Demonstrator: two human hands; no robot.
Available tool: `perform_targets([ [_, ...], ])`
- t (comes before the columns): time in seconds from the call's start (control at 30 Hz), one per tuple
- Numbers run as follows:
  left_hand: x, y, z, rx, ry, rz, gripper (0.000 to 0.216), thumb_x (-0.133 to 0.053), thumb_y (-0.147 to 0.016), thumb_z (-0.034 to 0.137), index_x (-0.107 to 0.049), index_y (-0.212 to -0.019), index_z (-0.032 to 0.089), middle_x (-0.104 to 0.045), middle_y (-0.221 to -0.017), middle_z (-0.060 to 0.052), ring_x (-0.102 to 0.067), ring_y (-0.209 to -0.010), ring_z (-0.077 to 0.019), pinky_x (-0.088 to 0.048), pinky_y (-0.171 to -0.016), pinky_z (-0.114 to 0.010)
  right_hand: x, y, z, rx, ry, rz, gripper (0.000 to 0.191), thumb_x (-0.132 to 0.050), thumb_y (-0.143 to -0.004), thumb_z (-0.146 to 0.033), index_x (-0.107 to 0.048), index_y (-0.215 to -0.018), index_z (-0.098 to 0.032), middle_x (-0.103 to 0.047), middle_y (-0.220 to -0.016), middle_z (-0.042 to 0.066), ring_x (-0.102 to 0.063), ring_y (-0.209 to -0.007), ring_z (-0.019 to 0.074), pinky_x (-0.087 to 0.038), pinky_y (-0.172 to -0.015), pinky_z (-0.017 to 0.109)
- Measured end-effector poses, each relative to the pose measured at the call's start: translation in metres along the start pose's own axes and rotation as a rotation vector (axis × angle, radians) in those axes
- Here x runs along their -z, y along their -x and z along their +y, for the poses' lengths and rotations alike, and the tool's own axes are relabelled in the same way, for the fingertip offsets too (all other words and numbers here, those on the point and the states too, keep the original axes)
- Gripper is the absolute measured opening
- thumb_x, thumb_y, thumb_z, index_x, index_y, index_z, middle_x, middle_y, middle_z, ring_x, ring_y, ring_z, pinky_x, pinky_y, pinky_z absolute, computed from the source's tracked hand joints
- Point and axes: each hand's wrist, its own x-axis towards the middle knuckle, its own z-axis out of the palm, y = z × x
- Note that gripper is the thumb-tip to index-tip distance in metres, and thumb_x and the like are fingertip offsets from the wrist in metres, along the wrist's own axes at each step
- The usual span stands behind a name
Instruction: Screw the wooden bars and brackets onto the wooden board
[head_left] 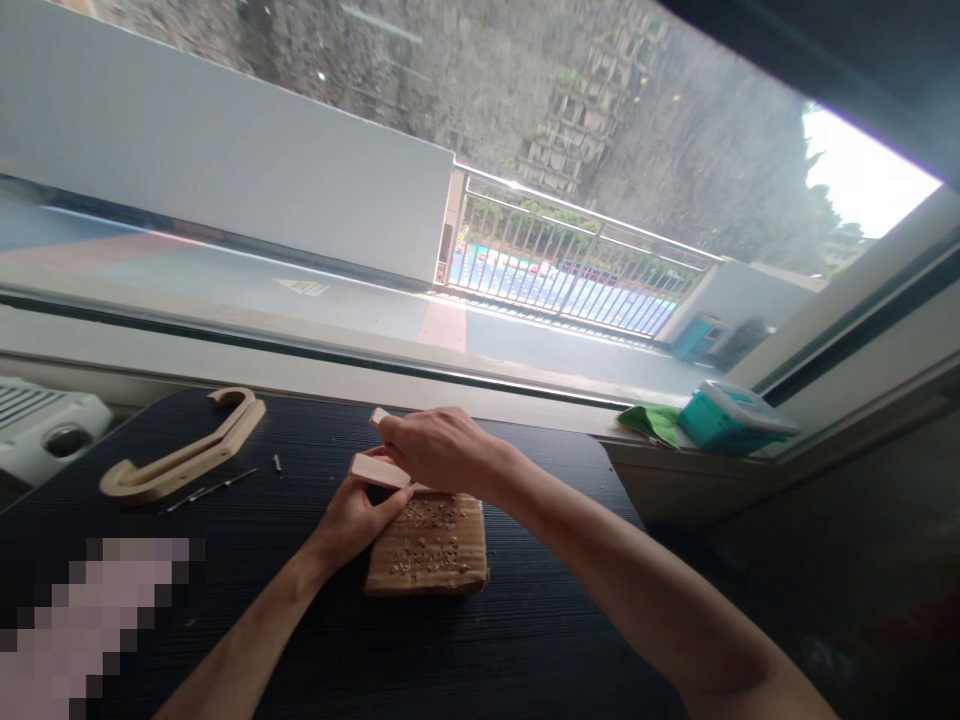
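Observation:
My left hand (358, 512) is closed round a pale flat wooden piece (381, 472), with the thumb along its near edge. Just above it, my right hand (444, 448) is a fist. A light wooden end (379, 416) pokes out of that fist on the left; the rest of this object is hidden by the fingers. Beneath both hands lies a brown cardboard block (431, 555), its top pitted with holes and strewn with small crumbs. The wooden piece sits over the block's far edge; whether they touch, I cannot tell.
On the dark table (555, 560), a hook-ended wooden piece (187, 455) lies at the left, beside thin metal tools (214, 488) and a small metal bit (277, 463). A teal box (735, 418) and green cloth (649, 424) rest on the windowsill. A white appliance (45, 430) stands far left.

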Motion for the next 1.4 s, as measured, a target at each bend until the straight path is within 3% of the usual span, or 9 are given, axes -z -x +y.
perform_targets([
  [0.13,0.000,0.000,-0.001,0.001,-0.013,0.002,0.037,-0.062,-0.067,0.043,-0.059,-0.095,0.019,-0.062,-0.112,-0.009,-0.056,-0.109,-0.0264,-0.043,-0.097,-0.040,-0.007,-0.002,0.005,0.033,-0.015,0.030,0.018,-0.035,-0.094,-0.027,-0.049,-0.100,-0.019,-0.068,-0.085,0.004,-0.062,-0.071,0.0157,-0.028,-0.053,0.026],
  [0.37,-0.001,0.000,-0.010,-0.049,-0.031,-0.005,0.028,-0.061,-0.070,0.041,-0.061,-0.086,0.019,-0.062,-0.110,-0.009,-0.050,-0.117,-0.0261,-0.040,-0.100,-0.039,-0.011,0.004,0.019,-0.155,-0.085,-0.021,0.025,-0.032,-0.094,-0.036,-0.045,-0.105,-0.017,-0.067,-0.083,0.005,-0.060,-0.063,0.0156,-0.029,-0.050,0.025],
  [0.6,-0.001,0.001,-0.005,-0.029,-0.017,0.015,0.029,-0.062,-0.068,0.043,-0.060,-0.084,0.019,-0.060,-0.113,-0.009,-0.053,-0.112,-0.0262,-0.042,-0.099,-0.040,0.005,0.001,0.021,-0.010,0.014,-0.098,0.024,-0.035,-0.092,-0.034,-0.053,-0.100,-0.020,-0.069,-0.086,0.006,-0.062,-0.071,0.0180,-0.027,-0.050,0.026],
  [0.8,-0.001,0.000,-0.004,-0.044,-0.024,0.021,0.029,-0.062,-0.068,0.042,-0.061,-0.085,0.019,-0.061,-0.111,-0.008,-0.053,-0.113,-0.0257,-0.042,-0.100,-0.038,-0.007,-0.006,0.018,0.036,-0.013,-0.026,0.022,-0.033,-0.093,-0.033,-0.051,-0.098,-0.021,-0.068,-0.078,0.003,-0.059,-0.062,0.0159,-0.025,-0.048,0.026],
  [0.93,-0.001,0.000,-0.003,-0.031,-0.031,0.009,0.029,-0.061,-0.068,0.042,-0.060,-0.086,0.019,-0.060,-0.112,-0.009,-0.054,-0.110,-0.0253,-0.041,-0.100,-0.040,-0.012,-0.008,0.016,-0.105,-0.004,-0.008,0.022,-0.035,-0.091,-0.033,-0.051,-0.099,-0.020,-0.068,-0.079,0.005,-0.061,-0.066,0.0186,-0.028,-0.050,0.026],
  [1.1,-0.002,0.001,-0.006,-0.020,-0.015,0.010,0.031,-0.061,-0.068,0.043,-0.059,-0.087,0.019,-0.060,-0.112,-0.008,-0.053,-0.111,-0.0259,-0.040,-0.100,-0.041,-0.001,-0.008,0.012,-0.259,-0.023,-0.089,0.028,-0.039,-0.089,-0.040,-0.053,-0.102,-0.019,-0.069,-0.085,0.007,-0.063,-0.072,0.0209,-0.034,-0.054,0.027],
  [1.27,-0.001,0.001,-0.010,-0.026,-0.013,0.006,0.031,-0.062,-0.068,0.043,-0.060,-0.088,0.019,-0.060,-0.112,-0.009,-0.050,-0.116,-0.0263,-0.039,-0.101,-0.040,0.020,-0.005,0.011,-0.179,-0.001,-0.230,0.031,-0.035,-0.089,-0.037,-0.059,-0.094,-0.018,-0.069,-0.087,0.008,-0.062,-0.073,0.0206,-0.034,-0.053,0.027],
  [1.4,-0.001,0.001,-0.008,-0.028,-0.003,-0.003,0.030,-0.062,-0.069,0.043,-0.060,-0.086,0.019,-0.060,-0.110,-0.008,-0.051,-0.115,-0.0254,-0.040,-0.100,-0.039,0.026,-0.002,0.012,0.024,0.000,-0.152,0.024,-0.037,-0.090,-0.024,-0.059,-0.098,-0.017,-0.068,-0.094,0.008,-0.062,-0.077,0.0184,-0.034,-0.055,0.027],
])
